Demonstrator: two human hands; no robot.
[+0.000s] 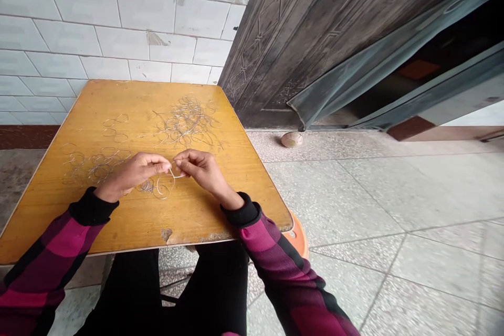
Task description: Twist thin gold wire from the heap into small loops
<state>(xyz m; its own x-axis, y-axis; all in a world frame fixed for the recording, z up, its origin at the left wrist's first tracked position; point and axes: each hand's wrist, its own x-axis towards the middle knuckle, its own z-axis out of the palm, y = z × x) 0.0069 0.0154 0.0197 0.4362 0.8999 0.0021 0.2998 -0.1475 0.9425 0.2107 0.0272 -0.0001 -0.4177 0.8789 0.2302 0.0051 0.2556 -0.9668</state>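
Observation:
Over the front half of a yellow wooden table [205, 215], my left hand [136, 170] and my right hand [202, 170] meet almost fingertip to fingertip. Both are closed in a pinch on one thin, shiny wire [174, 177], which bends into a loop below the fingers. A tangled pile of similar wires [189, 118] lies beyond my right hand. More wire rings [94, 165] are spread beside and behind my left hand, and a small bunch of coils [147, 186] sits just under the hands. The wire's ends are hidden in my fingers.
A white tiled wall [114, 26] stands behind the table. To the right are a dark carved door [271, 37], a hanging translucent curtain [334, 84] and a round object [292, 139] on the floor. An orange stool [299, 236] shows beside the table's right corner.

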